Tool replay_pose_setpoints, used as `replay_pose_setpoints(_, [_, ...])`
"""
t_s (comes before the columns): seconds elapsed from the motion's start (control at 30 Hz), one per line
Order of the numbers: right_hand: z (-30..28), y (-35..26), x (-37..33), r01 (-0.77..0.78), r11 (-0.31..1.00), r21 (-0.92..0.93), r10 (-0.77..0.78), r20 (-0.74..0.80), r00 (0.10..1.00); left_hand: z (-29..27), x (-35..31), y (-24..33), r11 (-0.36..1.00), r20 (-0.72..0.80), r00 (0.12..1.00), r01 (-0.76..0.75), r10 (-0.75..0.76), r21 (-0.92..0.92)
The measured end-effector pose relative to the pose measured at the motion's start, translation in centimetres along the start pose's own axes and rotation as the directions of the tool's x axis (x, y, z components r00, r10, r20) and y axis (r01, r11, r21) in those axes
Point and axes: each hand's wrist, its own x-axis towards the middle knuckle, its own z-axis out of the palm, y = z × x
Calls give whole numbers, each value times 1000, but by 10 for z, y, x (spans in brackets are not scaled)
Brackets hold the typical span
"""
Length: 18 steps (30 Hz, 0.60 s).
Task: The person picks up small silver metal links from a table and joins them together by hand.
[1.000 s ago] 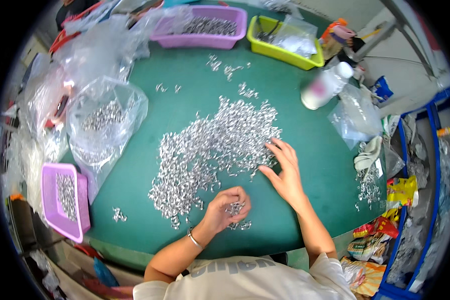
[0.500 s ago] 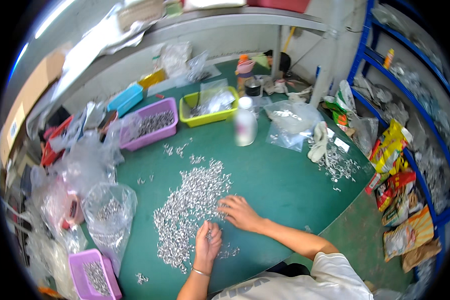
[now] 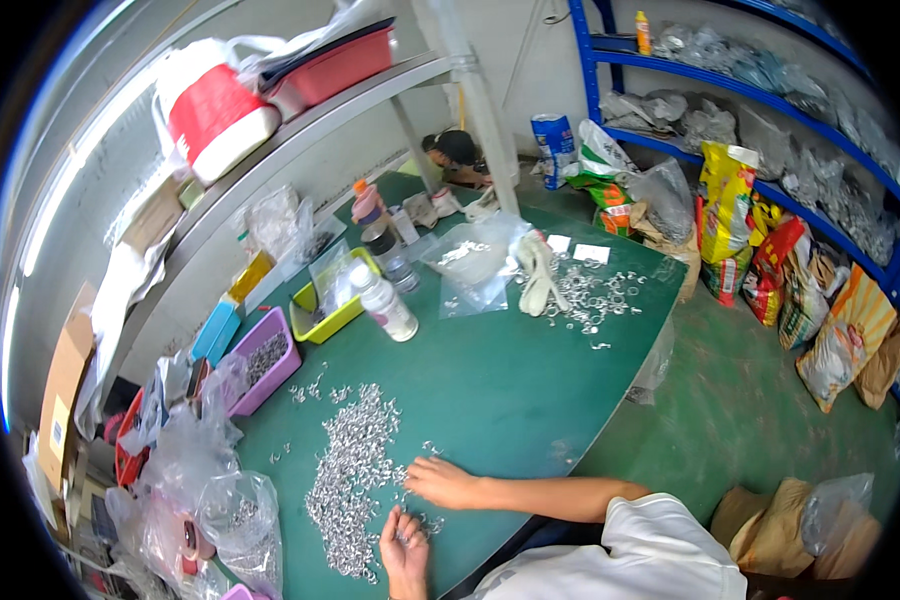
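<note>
A heap of small shiny silver metal pieces [image 3: 355, 470] is spread over the green table [image 3: 490, 400] in front of me. At its near right edge my right hand [image 3: 442, 483] lies low, fingers stretched toward a few loose pieces and slightly apart. Just nearer to me, my left hand [image 3: 404, 550] is turned partly palm up with its fingers curled in. A silvery glint shows between those fingers, like one or more of the small pieces; their exact shape is too small to tell.
A white bottle [image 3: 383, 303] stands beyond the heap, beside a yellow-green bin [image 3: 335, 318] and a purple bin [image 3: 288, 365]. Clear plastic bags [image 3: 240, 525] crowd the left. White gloves [image 3: 538, 275] and scattered metal rings [image 3: 600, 295] lie at far right, near blue shelving [image 3: 750, 95].
The view has swung to the right, so more of the floor and shelves shows. Both hands stay beside the heap; the right one still reaches to its edge, the left one remains curled.
</note>
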Motion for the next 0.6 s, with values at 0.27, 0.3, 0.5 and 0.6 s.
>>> replay_pose_setpoints(0.27, [-1, -2, -6, -133, 988, 83, 129, 52, 990, -6, -19, -13, 899, -114, 979, -107, 170, 424])
replay_pose_setpoints(0.3, [-3, -1, -6, -154, 985, 78, 148, 84, 985, -21, -30, -12, 769, -34, 978, -140, 206, 624])
replay_pose_setpoints(0.5, [9, 1, -11, -101, 989, 111, 105, -31, 994, -52, -37, -1, 552, 45, 983, -138, 178, 823])
replay_pose_setpoints(0.6, [6, 1, -15, -92, 981, 168, 100, -37, 994, -29, -56, -19, 403, 10, 979, -93, 205, 911])
